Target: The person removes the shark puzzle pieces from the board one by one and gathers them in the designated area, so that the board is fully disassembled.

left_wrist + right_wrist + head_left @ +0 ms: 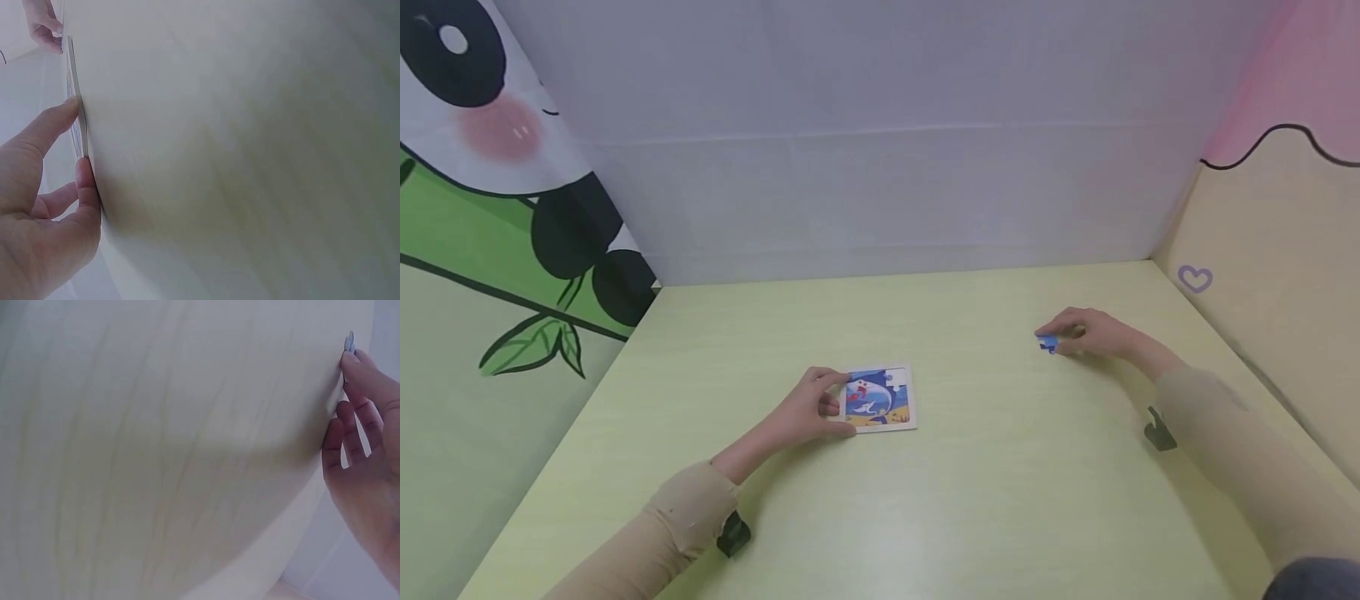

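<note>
A small square jigsaw puzzle [880, 398] with a white border and a dolphin picture lies on the table, left of its middle. At its upper right corner a white, piece-shaped gap shows in the picture. My left hand [811, 408] grips the puzzle by its left side, thumb at the near corner and forefinger at the far one. In the left wrist view, the puzzle's thin edge [76, 106] shows between thumb and fingers. Off to the right, my right hand [1093, 333] pinches a small blue puzzle piece [1047, 342] between thumb and forefinger, close over the table.
The pale yellow table [970, 500] spreads under both hands. A whitish wall panel [895, 192] stands along its back, with a panda-printed panel [490, 250] on the left and a beige and pink panel [1277, 275] on the right.
</note>
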Motion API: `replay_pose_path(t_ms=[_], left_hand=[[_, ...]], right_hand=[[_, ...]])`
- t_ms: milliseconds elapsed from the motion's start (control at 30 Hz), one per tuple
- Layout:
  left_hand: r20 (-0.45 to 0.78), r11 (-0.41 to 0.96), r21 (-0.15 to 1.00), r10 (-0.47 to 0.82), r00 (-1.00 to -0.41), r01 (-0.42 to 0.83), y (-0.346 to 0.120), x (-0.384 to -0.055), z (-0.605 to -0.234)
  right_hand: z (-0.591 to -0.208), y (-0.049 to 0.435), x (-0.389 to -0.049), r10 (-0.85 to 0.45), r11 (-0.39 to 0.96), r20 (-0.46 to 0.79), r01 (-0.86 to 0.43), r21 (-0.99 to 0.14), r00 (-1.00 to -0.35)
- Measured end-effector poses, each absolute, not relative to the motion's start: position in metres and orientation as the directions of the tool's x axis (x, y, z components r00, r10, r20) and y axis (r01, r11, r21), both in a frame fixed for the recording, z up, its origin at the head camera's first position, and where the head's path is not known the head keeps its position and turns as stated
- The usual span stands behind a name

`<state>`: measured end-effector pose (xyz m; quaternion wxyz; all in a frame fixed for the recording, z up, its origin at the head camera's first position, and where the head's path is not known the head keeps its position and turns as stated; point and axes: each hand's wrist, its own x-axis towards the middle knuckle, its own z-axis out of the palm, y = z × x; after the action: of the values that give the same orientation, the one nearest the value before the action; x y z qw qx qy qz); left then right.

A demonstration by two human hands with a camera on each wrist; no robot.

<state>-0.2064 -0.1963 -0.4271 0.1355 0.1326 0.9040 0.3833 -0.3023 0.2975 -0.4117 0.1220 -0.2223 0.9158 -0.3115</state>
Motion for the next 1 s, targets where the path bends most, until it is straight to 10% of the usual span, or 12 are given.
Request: replay_pose_path(t_ms=[1000], left_hand=[[-0.143,0.659,0.741,0.346,-0.927,0.131,-0.1961,-0.2073,-0.4291]], right_hand=[[-0.4099,0.2933,-0.2995,-0.481,0.702,-0.109,-0.308,-0.643,-0.87]])
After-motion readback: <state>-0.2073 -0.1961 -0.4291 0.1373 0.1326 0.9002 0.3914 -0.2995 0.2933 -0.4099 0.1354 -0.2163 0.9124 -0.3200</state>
